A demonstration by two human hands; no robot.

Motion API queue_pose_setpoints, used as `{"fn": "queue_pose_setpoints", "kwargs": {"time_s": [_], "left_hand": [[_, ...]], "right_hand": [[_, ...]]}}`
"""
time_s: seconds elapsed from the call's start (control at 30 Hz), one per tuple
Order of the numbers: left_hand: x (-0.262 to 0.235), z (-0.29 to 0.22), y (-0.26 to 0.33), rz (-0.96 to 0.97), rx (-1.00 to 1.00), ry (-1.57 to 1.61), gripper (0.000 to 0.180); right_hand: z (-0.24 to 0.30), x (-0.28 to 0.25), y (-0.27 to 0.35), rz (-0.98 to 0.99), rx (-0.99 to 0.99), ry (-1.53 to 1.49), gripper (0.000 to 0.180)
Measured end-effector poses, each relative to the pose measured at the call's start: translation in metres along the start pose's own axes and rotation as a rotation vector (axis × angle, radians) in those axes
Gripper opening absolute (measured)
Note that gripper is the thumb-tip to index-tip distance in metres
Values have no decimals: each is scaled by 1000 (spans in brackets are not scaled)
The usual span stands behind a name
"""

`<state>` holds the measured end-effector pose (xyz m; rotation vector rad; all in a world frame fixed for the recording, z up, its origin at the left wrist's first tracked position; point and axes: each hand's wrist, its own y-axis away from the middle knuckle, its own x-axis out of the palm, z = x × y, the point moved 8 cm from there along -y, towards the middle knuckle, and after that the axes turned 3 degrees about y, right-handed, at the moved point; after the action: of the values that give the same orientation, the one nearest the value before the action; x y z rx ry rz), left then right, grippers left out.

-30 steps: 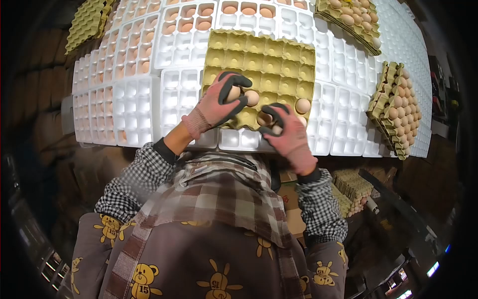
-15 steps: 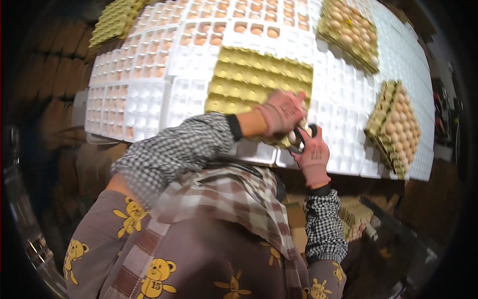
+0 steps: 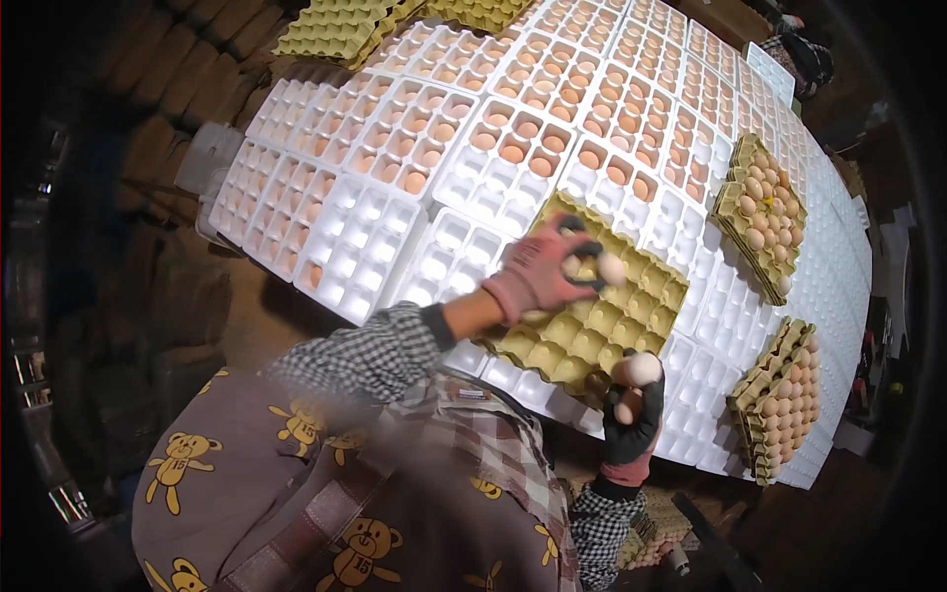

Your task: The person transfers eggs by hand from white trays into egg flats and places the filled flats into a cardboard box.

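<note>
While both gloved hands grip eggs, a yellow tray [image 3: 582, 321] lies beneath them.
Left hand [image 3: 543, 276] clutches an egg [image 3: 612, 268] over it; right hand [image 3: 631, 414] pinches another egg [image 3: 643, 368] at its near edge, where a slip could crack it.

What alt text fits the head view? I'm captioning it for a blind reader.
A person's gloved left hand holds an egg over an empty yellow egg tray, while the right hand lifts another egg. White trays, some holding eggs, cover the table.

Checked sleeves, pink-black gloves — teddy-bear print apron.
</note>
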<state>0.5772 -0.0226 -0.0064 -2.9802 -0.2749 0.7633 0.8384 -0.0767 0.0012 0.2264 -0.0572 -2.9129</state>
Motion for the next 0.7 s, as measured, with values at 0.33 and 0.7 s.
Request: {"fn": "queue_pose_setpoints", "kwargs": {"time_s": [0.33, 0.7], "left_hand": [[-111, 143, -48, 108, -203, -665, 55], [-121, 156, 17, -56, 107, -610, 45]], "right_hand": [[45, 242, -198, 245, -303, 1295, 50], [-25, 297, -164, 508, -203, 1341, 61]]}}
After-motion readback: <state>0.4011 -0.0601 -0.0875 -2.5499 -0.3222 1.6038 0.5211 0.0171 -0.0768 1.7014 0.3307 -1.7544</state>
